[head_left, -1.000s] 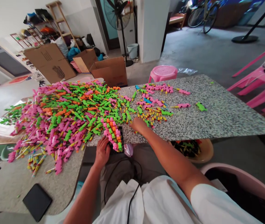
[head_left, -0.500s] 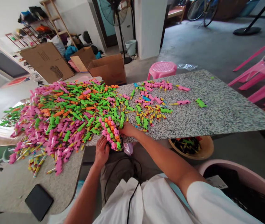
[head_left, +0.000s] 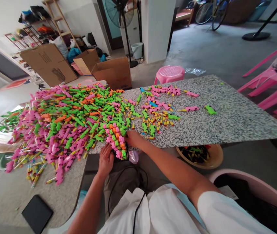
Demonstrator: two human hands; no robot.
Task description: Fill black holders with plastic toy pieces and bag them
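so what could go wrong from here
The black tray, packed with toys, seems to jut past the front edge of the table, so a bump from the left grip or right grip beside it might tip it. The loose pile spreads nearly up to the tray, so it could slump against it. The black cord hanging down the shirt might snag.

No words or numbers are clear enough to read. The big brown box (head_left: 46, 65) has dark marks printed on its side, but they are too blurry to make out.
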